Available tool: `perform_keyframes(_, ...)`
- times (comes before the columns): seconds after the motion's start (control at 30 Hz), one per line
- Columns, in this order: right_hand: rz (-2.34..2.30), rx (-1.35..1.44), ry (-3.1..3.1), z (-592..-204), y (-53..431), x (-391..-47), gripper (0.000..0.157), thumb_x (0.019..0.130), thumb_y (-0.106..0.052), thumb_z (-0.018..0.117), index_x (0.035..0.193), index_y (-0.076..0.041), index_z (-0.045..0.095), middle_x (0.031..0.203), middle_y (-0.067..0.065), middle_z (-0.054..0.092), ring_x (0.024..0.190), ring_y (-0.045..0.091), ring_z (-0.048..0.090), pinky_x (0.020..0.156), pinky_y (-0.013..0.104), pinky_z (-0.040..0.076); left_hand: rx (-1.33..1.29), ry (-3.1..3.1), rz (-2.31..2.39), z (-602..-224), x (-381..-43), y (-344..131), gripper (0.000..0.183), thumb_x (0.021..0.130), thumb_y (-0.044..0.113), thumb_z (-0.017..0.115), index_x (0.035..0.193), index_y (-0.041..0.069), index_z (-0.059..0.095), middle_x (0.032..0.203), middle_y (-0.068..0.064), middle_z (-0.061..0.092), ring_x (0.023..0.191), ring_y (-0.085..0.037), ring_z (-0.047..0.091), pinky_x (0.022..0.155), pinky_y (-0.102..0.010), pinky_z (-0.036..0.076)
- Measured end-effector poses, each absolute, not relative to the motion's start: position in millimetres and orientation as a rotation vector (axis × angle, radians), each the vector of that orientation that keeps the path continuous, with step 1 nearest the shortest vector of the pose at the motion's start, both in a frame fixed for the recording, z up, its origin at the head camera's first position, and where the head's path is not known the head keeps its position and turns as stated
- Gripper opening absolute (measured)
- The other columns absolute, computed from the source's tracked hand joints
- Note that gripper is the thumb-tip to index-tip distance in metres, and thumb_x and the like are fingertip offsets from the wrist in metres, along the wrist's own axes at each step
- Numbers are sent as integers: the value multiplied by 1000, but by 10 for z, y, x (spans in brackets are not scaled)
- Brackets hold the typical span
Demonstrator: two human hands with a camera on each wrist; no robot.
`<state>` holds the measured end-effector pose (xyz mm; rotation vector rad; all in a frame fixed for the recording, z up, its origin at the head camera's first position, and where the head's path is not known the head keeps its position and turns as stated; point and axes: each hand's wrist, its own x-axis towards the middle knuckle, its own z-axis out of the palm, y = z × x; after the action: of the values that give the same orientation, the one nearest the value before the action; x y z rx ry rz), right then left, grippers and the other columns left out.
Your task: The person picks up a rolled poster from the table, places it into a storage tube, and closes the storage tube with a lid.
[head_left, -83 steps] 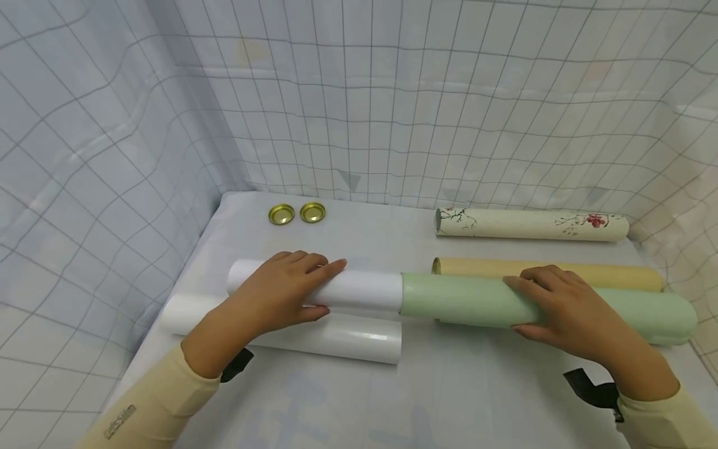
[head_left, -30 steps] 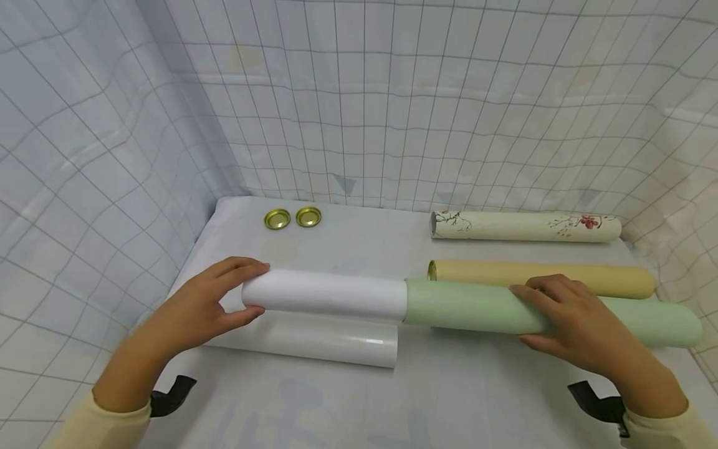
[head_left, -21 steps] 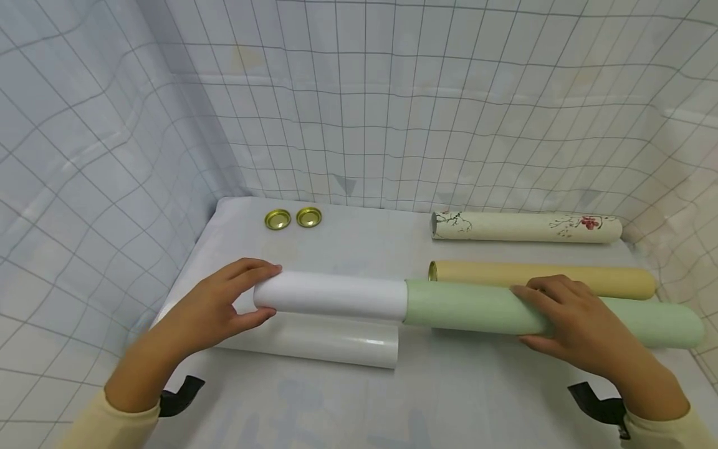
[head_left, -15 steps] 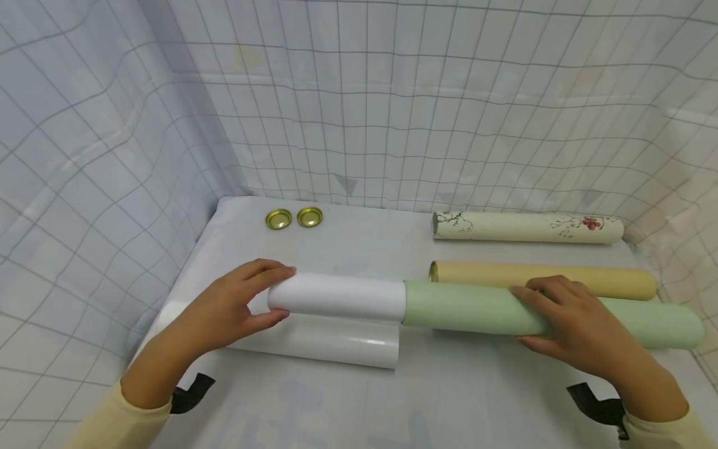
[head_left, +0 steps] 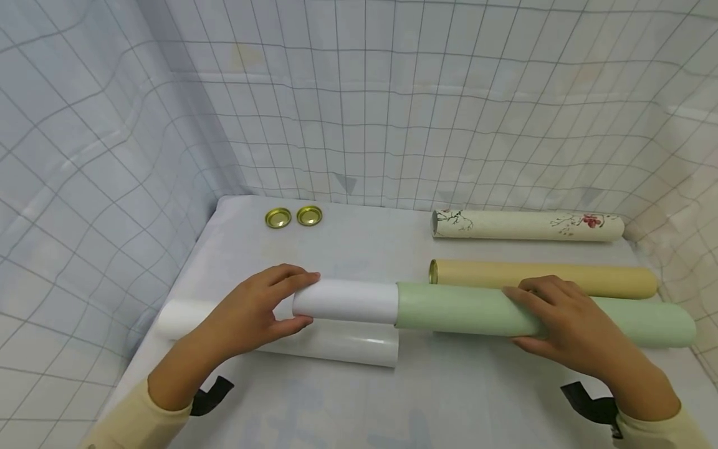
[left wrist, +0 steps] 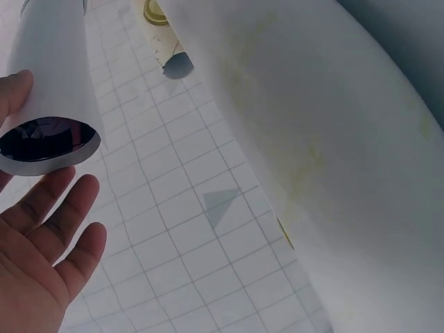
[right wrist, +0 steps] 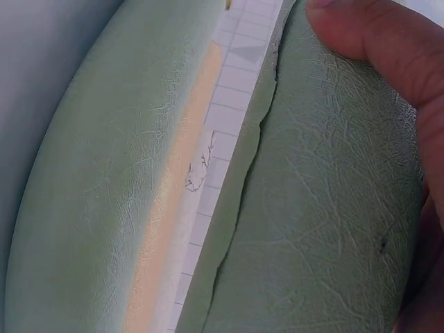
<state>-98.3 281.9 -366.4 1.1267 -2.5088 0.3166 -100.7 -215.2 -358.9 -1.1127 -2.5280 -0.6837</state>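
A person's left hand (head_left: 252,315) grasps the open end of a plain white tube (head_left: 350,300) between thumb and fingers, while the right hand (head_left: 566,321) grips a pale green roll (head_left: 454,308), fingers over the far side, thumb on the near. The white tube's other end is hidden at the green roll's left rim, so how far it reaches inside cannot be told; nor is it clear whether the pair touches the desk (head_left: 449,399). The two lie end to end across the desk's middle, the green reaching toward the right edge. Most of the right hand is cut off in the right wrist view, where the green surface looks finely creased, with a loose, wavy edge along its length. The left wrist view shows the white tube's dark interior. The left hand and forearm hide part of a glossy white tube (head_left: 348,343) near the left edge; the green roll and right hand partly cover a yellow tube (head_left: 477,272). A floral tube (head_left: 516,224) lies along the far edge, two gold lids (head_left: 310,216) near the far left corner.
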Motion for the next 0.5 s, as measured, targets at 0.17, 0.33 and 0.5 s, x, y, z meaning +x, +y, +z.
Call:
perform_keyframes(0.17,321,1132,-2512,-3673,2797,-978,69,95,-68,43,125,-10,64,110,6,59,103,27,56,86,45,40,-1120,-2530,-692,-3602,-1001,-2068,65,71,21,90,129,11,63,116,-2,62,96,-18,64,80,-35,56)
perform_keyframes(0.33,311,1120,-2530,-3691,2782,-971,70,94,-70,42,125,-10,64,110,6,59,103,27,56,86,46,40,-1138,-2540,-701,-3633,-995,-1991,64,72,23,89,129,11,63,115,-1,62,94,-17,63,80,-34,56)
perform_keyframes(0.5,314,1126,-2519,-3697,2760,-964,69,94,-69,42,124,-10,64,110,6,59,103,27,56,86,45,40,-1139,-2560,-706,-3669,-981,-1925,64,73,26,89,130,12,63,115,0,62,94,-16,63,80,-33,56)
